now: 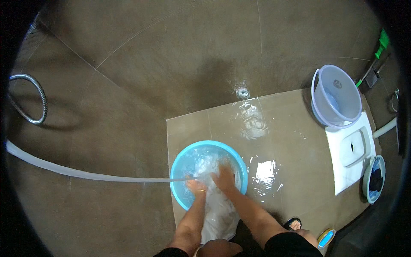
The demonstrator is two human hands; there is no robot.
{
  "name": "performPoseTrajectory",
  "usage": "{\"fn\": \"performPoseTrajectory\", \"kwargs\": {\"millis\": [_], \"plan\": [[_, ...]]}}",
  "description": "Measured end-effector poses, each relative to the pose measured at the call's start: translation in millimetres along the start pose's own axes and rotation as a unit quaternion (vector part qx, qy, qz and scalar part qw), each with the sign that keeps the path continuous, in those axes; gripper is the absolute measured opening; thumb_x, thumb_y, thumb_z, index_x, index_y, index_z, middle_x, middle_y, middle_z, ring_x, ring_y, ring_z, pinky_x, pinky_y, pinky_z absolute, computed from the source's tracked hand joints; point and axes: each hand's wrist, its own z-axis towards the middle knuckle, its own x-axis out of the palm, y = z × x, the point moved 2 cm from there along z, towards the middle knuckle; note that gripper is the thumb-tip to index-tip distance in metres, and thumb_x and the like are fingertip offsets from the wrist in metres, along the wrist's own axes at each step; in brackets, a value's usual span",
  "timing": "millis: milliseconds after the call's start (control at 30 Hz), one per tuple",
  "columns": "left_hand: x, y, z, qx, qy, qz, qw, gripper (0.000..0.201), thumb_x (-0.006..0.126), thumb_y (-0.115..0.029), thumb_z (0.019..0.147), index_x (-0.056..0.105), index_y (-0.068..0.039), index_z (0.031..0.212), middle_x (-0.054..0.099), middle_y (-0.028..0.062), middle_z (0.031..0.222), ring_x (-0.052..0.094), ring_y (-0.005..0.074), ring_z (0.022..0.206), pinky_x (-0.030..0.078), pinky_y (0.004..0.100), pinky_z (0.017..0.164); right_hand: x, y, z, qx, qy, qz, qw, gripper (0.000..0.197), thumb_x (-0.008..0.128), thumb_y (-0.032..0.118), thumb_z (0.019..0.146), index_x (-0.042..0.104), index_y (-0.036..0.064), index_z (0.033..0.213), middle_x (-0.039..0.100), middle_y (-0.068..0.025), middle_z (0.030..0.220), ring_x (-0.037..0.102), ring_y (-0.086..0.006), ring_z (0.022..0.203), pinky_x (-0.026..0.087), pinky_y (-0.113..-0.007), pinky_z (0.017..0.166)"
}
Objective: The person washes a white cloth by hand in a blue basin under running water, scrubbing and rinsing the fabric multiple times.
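The white cloth (pixel 220 219) lies partly in the blue basin (pixel 209 143), lower centre of the frame, and spills over its near rim. The left hand (pixel 197 186) and right hand (pixel 224 177) reach into the churned water; whether their fingers pinch or spread, I cannot tell. The cloth's outer end could slide onto the wet floor (pixel 295 165); the pale hose or stream (pixel 98 175) from the left could overfill the basin.

The basin (pixel 208 143) is turquoise and the cloth (pixel 219 218) off-white. The floor (pixel 295 162) is beige-brown, the squat toilet (pixel 335 171) white, the bucket (pixel 342 96) pale lavender, the metal hose (pixel 44 101) silver.
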Motion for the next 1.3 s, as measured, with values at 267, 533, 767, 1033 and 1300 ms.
{"fn": "performPoseTrajectory", "kwargs": {"millis": [267, 533, 767, 1033, 1300], "plan": [[-113.3, -111.2, -70.1, 0.243, 0.274, -0.200, 0.909, 0.074, 0.071, -0.019, 0.073, 0.033, -0.004, 0.135, 0.049, 0.0249, 0.124, 0.050, 0.0385, 0.112, 0.040, 0.0388, 0.094, -11.6, -7.0, -0.7, 0.261, 0.223, 0.786, 0.514, 0.086, 0.036, 0.072, 0.080, 0.034, 0.0061, 0.135, 0.044, -0.0128, 0.128, 0.043, -0.0296, 0.113, 0.036, -0.044, 0.096], [-158.4, -165.2, -123.8, 0.333, 0.371, -0.011, 0.867, 0.056, 0.062, -0.040, 0.080, 0.047, -0.014, 0.126, 0.058, 0.0203, 0.112, 0.058, 0.0361, 0.099, 0.046, 0.0397, 0.084, -45.4, 47.5, -10.2, 0.118, 0.341, 0.894, 0.267, 0.064, 0.038, 0.064, 0.082, 0.049, 0.0124, 0.118, 0.055, -0.0092, 0.111, 0.051, -0.0249, 0.103, 0.042, -0.039, 0.090], [-135.6, -151.6, -52.4, 0.263, 0.156, -0.172, 0.936, 0.030, 0.060, -0.034, 0.083, 0.062, -0.006, 0.095, 0.065, 0.0174, 0.081, 0.063, 0.0346, 0.075, 0.049, 0.0387, 0.064, 65.0, 2.7, 18.8, 0.071, 0.240, 0.839, 0.483, 0.050, 0.055, 0.050, 0.079, 0.053, 0.0117, 0.112, 0.057, -0.0105, 0.107, 0.054, -0.0248, 0.102, 0.043, -0.038, 0.088], [-128.0, -31.8, 26.1, 0.111, 0.073, -0.046, 0.990, 0.045, 0.062, -0.023, 0.080, 0.051, -0.010, 0.121, 0.059, 0.0258, 0.101, 0.059, 0.0366, 0.092, 0.047, 0.0443, 0.075, -84.3, 57.8, 31.2, -0.148, 0.085, 0.088, 0.981, 0.053, 0.067, 0.038, 0.073, 0.053, 0.0120, 0.116, 0.047, -0.0204, 0.125, 0.045, -0.0353, 0.115, 0.039, -0.046, 0.090], [-121.4, -57.6, -6.7, 0.346, 0.143, 0.158, 0.914, 0.086, 0.068, -0.046, 0.070, 0.023, -0.027, 0.141, 0.009, 0.0245, 0.146, 0.012, 0.0473, 0.132, 0.020, 0.0620, 0.099, -80.9, 38.0, -5.5, -0.171, 0.243, -0.188, 0.936, 0.073, 0.053, 0.052, 0.081, 0.025, 0.0221, 0.142, 0.010, -0.0240, 0.146, 0.011, -0.0433, 0.134, 0.017, -0.066, 0.098]]}}
